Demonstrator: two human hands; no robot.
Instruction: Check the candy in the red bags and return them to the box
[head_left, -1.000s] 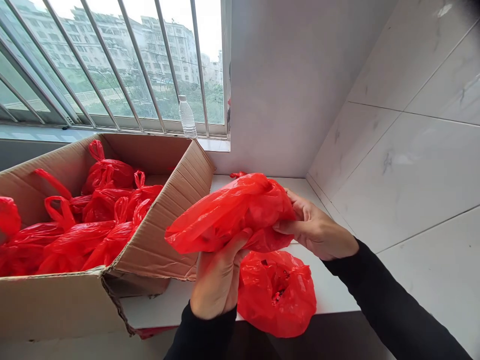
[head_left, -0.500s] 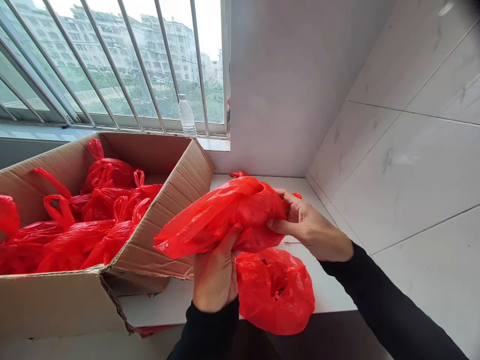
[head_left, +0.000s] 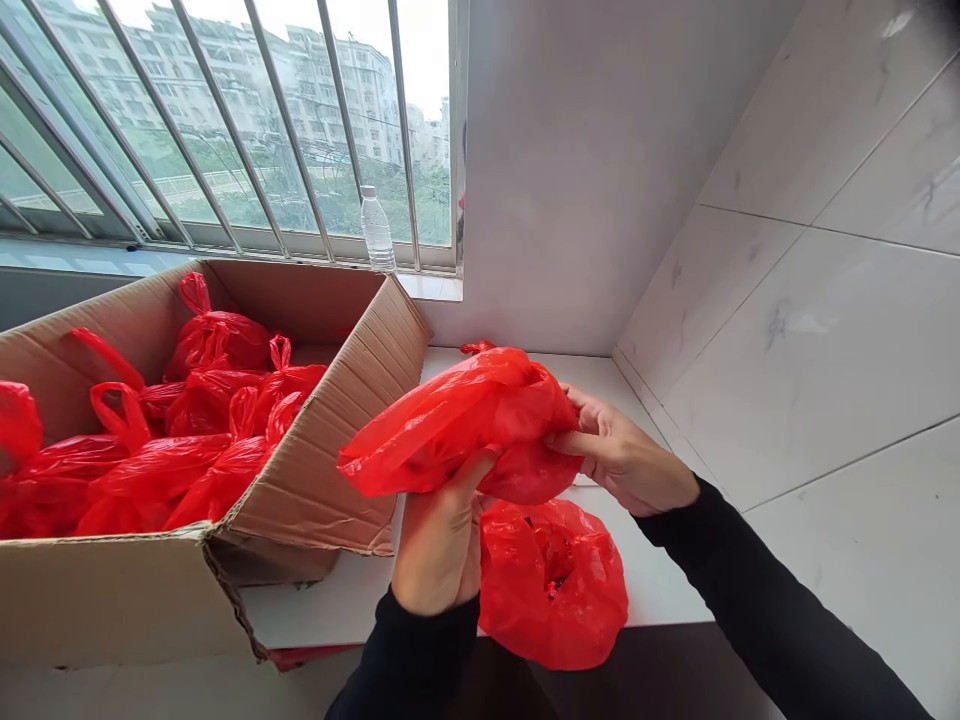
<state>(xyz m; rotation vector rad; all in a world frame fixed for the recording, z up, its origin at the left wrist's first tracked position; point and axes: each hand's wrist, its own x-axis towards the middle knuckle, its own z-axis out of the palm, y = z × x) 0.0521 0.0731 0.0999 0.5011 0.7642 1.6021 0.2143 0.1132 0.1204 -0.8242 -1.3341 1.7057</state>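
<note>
I hold a crumpled red plastic bag (head_left: 465, 420) up over the white counter (head_left: 645, 590). My left hand (head_left: 439, 540) grips it from below, thumb pressed into the plastic. My right hand (head_left: 626, 455) pinches its right end, fingers closed on the film. Directly under the held bag a second red bag (head_left: 555, 585) lies on the counter near the front edge, its mouth partly open.
An open cardboard box (head_left: 322, 480) at the left holds several knotted red bags (head_left: 187, 430). A clear water bottle (head_left: 377, 230) stands on the sill of the barred window. Tiled walls close the counter at the back and right.
The held bag has shifted slightly right and its left end has drawn in. Both hands keep their grip, the right fingers working at the bag's end.
</note>
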